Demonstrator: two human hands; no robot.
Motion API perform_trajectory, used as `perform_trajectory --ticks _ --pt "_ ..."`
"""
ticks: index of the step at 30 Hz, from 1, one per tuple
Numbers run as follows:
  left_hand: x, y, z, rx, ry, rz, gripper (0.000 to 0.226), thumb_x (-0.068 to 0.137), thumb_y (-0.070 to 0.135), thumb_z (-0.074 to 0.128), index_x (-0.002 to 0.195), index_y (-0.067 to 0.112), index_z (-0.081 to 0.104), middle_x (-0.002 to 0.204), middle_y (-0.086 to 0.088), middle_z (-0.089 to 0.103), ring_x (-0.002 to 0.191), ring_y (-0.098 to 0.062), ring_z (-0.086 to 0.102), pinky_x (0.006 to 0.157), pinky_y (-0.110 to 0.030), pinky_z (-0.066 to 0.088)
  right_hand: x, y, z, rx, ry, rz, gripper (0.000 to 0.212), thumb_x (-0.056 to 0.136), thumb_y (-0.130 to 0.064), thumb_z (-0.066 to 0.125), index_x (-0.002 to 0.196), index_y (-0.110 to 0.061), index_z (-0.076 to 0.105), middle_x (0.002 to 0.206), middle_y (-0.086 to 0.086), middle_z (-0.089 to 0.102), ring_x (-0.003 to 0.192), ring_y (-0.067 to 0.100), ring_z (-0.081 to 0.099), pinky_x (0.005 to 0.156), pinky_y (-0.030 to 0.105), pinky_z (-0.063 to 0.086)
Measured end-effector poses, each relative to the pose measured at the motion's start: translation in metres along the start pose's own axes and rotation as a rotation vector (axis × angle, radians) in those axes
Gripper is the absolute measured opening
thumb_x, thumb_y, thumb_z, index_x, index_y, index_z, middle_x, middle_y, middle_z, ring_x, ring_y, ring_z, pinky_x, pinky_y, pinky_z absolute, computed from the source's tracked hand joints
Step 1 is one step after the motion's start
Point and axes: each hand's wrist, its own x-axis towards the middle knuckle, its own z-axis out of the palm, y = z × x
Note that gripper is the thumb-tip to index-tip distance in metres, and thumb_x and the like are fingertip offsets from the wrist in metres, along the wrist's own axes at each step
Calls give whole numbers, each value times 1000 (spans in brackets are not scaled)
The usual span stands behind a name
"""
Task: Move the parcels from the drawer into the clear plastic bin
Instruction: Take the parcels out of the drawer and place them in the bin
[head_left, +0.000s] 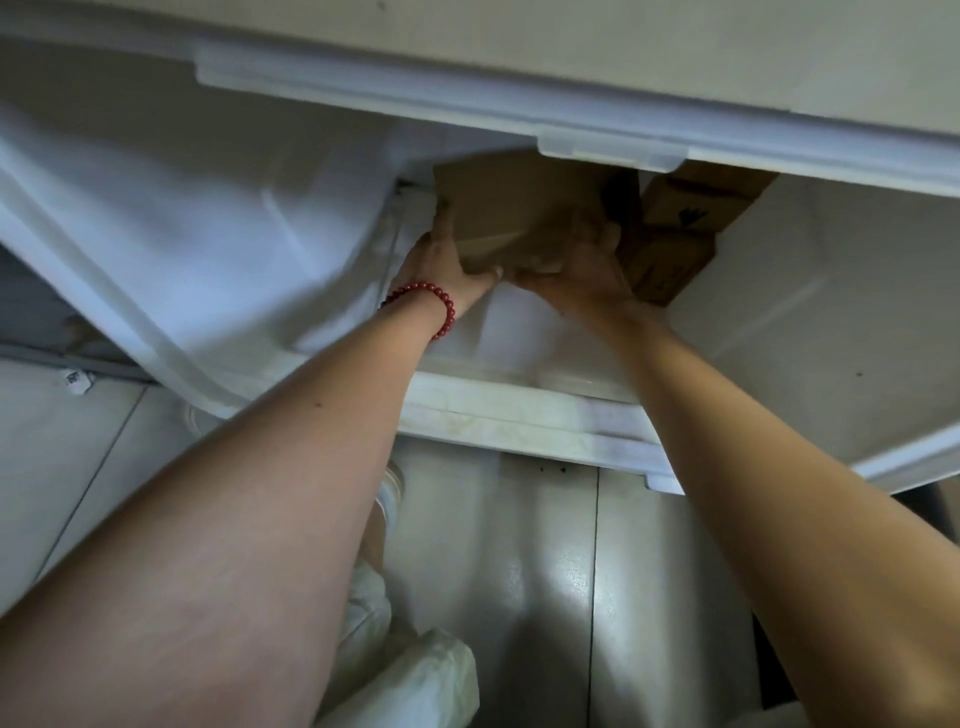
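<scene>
Fingers (444, 214) of both my hands are gripping one brown cardboard parcel (519, 202). My left hand (441, 257) is clasping its left side with the thumb tucked along the near edge. My right hand (584, 267), which is blurred, is curling round its near right corner. I am reaching both bare forearms into a big white plastic container (519, 415). The parcel is showing deep at its back, partly under an overhanging translucent rim (608, 150). I cannot tell whether the parcel is touching the bottom. The glossy floor (545, 597) is shining below the container's near edge. Two smaller brown parcels (691, 208) are lying just beside my right hand, on its right. A red bead bracelet (434, 306) is circling my left wrist.
</scene>
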Motion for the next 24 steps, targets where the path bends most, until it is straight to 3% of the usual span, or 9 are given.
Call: perform_trajectory --ticks 4,9,13,16,18,21,24 --pt "-2 -7 -3 -27 -30 1 90 81 33 72 151 26 16 143 -5 43 126 -25 47 95 -28 42 -4 -7 8 31 3 3 96 72 -48 77 148 -21 23 149 15 18 136 37 27 108 36 35" --pt "-8 -13 0 49 -41 45 81 86 23 67 150 36 19 142 -10 41 121 -26 49 84 -21 38 4 -2 -5 -44 59 114 108 75 -45 75 153 -21 4 159 13 -6 139 40 27 104 38 40" --pt "-6 -13 -2 70 -25 49 77 86 21 66 148 36 23 140 -9 42 122 -27 49 87 -25 40 12 2 -13 76 -2 102 110 76 -43 73 153 -16 1 154 17 18 127 35 46 90 40 48" --pt "-3 -8 -8 64 -4 35 72 85 21 66 146 32 29 140 -8 42 122 -27 48 91 -28 41 13 6 -16 -21 50 113 104 81 -35 75 153 -7 6 152 20 16 135 35 33 101 33 35" --pt "-1 -6 -11 45 43 -6 71 83 22 69 144 28 32 140 -7 43 123 -26 48 89 -25 40 12 10 -18 4 -10 125 98 78 -34 77 151 -8 16 148 22 25 131 37 38 96 32 39" --pt "-5 -9 -19 59 74 -104 84 79 28 76 146 16 27 147 -10 36 133 -28 38 105 -32 37 -2 19 -13 -68 -108 75 95 70 -38 82 144 -8 31 138 19 38 123 32 45 89 28 39" --pt "-15 -14 -32 235 20 -176 98 71 43 79 146 5 28 151 -15 29 138 -29 29 111 -35 31 -15 22 -6 136 -104 133 77 69 -35 84 129 -11 44 126 9 48 113 23 51 79 22 39"
